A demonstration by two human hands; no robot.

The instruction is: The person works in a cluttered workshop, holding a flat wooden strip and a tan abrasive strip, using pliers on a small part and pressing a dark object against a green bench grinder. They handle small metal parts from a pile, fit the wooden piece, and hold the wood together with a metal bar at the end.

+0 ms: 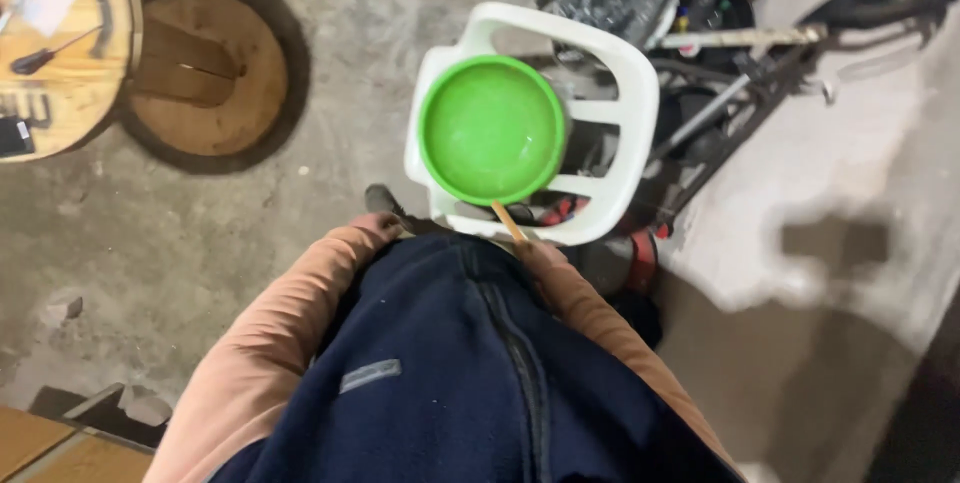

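One white plastic chair stands on the concrete floor directly before the person, and one green bowl rests on its seat. One thin wooden stick juts up at the bowl's near rim, while both hands stay hidden behind two peach sleeves, so their grip cannot be told.

I see a round bright green plastic basin sitting upright on the seat of a white plastic chair, its inside pale and empty-looking. A thin wooden stick pokes out just below its rim.
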